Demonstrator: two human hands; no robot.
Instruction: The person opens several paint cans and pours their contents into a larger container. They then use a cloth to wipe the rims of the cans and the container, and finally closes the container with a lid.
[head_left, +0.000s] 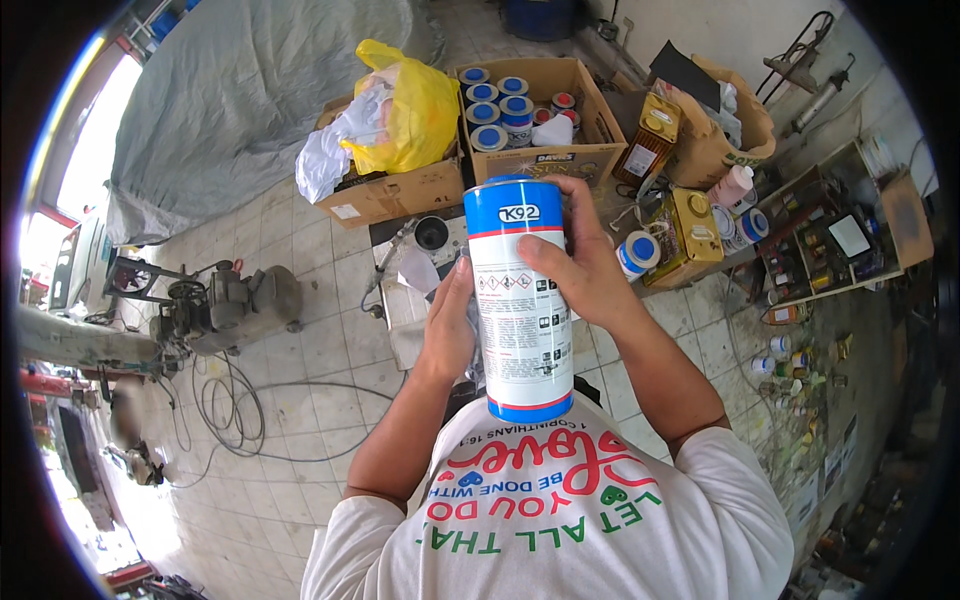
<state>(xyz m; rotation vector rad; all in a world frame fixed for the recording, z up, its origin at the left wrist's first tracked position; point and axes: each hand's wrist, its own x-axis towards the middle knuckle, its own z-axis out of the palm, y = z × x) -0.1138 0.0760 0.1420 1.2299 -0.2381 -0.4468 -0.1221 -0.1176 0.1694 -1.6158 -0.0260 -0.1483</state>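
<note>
A tall cylindrical can (525, 345), white with blue bands and red lines, is held up in front of my chest, its printed label facing me. My right hand (590, 262) grips its upper right side, thumb across the front and fingers reaching round behind. Against the can's left side lies my left hand (450, 325), its fingers partly hidden behind the can. Something greyish shows between that palm and the can, too covered to make out. Below the hands is a white-topped low surface (405, 300) with a black round cup (431, 233) on it.
Ahead, a cardboard box (590, 165) holds several blue-capped cans; a second box (400, 195) carries a yellow plastic bag (410, 110). Golden tins (692, 225) and a shelf (840, 240) stand right. Left are an air compressor (240, 305) and a looped hose (235, 420) on the tiles.
</note>
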